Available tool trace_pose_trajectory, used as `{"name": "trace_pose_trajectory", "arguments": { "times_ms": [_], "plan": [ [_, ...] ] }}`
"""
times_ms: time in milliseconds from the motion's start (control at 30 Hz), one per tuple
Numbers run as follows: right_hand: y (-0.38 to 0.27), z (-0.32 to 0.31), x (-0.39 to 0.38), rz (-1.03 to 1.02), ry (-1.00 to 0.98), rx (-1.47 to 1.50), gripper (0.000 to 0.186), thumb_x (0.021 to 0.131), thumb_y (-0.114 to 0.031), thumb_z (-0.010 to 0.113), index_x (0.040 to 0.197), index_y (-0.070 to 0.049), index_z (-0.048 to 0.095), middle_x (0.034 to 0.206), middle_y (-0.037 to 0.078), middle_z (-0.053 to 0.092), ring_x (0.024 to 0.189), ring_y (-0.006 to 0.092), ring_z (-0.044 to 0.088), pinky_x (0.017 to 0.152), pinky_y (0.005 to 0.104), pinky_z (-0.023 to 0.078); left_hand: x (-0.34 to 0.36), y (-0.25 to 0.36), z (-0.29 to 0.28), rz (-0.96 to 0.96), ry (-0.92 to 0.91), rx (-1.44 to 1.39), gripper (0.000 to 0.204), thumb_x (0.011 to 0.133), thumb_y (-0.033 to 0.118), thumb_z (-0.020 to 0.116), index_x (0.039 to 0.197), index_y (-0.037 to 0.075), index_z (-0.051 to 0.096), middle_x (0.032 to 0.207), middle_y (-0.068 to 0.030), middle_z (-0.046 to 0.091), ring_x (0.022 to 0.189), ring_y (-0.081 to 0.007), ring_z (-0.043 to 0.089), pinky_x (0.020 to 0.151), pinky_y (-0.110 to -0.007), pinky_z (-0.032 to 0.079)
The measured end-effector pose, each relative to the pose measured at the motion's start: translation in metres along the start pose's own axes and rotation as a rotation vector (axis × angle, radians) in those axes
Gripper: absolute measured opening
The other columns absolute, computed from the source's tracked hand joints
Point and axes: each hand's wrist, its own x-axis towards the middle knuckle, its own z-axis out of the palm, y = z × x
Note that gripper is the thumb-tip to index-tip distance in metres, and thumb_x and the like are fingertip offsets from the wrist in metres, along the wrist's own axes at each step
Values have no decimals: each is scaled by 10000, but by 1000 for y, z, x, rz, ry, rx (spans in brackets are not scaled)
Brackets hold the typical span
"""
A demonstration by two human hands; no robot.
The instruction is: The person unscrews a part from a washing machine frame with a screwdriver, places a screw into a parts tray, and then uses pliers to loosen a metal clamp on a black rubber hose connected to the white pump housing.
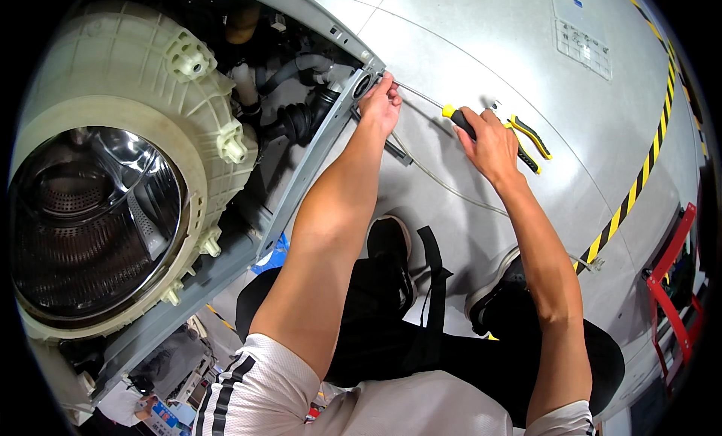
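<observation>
My left hand (380, 105) is closed at the corner of the grey metal frame (301, 187) of an opened washing machine, beside a round opening (364, 84); what its fingers pinch is too small to make out. My right hand (487, 143) grips a screwdriver (453, 113) with a yellow and black handle, its long shaft reaching toward my left fingertips. Yellow and black pliers (536, 140) lie on the floor just right of it. A pale cable or hose (444, 184) runs across the floor below both hands, past a dark grey bar (398, 153).
The cream tub and steel drum (90, 210) fill the left, with black hoses (293, 120) behind the frame. My feet (387, 248) are below. Striped tape (639, 184) runs along the right floor, near a red toolbox (678, 244) and a white grid item (580, 45).
</observation>
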Motion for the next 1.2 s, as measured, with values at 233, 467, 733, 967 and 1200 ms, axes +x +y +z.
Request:
{"name": "trace_pose_trajectory", "arguments": {
  "times_ms": [233, 467, 733, 967, 1200],
  "plan": [
    [-4, -20, 14, 633, -221, 808, 640, 934, -513, 487, 1255, 41, 486, 854, 148, 683, 492, 105, 600, 396, 238, 430, 11, 3, -8, -11, -86, -43, 108, 949, 134, 574, 941, 29, 594, 794, -30, 544, 640, -96, 480, 550, -241, 386],
    [20, -4, 5, 647, -434, 851, 511, 941, -499, 478, 922, -4, 603, 576, 51, 597, 435, 92, 502, 403, 257, 403, 10, -1, -7, -67, -135, -104, 142, 964, 167, 547, 980, 30, 579, 887, -69, 596, 673, -108, 520, 559, -246, 395],
    [3, -12, 17, 64, 225, 308, 401, 759, -210, 770, 1069, -76, 554, 961, 127, 554, 833, 273, 608, 699, 393, 488, 14, 3, -10, -10, -86, -121, 137, 960, 178, 562, 936, 43, 568, 838, -47, 560, 667, -110, 492, 548, -246, 383],
    [3, -24, 10, 872, -485, 1421, 599, 932, -469, 533, 1259, 27, 454, 812, 134, 671, 454, 68, 509, 338, 148, 336, 11, 1, -9, -20, -99, -188, 128, 965, 117, 535, 1003, -1, 568, 945, -116, 602, 673, -117, 495, 554, -250, 384],
    [-13, -18, 12, -100, 250, 204, 186, 783, -144, 710, 964, -134, 671, 879, 56, 627, 691, 249, 562, 630, 378, 465, 6, 5, -2, -14, -51, -183, 140, 967, 155, 506, 965, 21, 546, 984, -102, 608, 668, -125, 524, 540, -257, 377]
  ]
}}
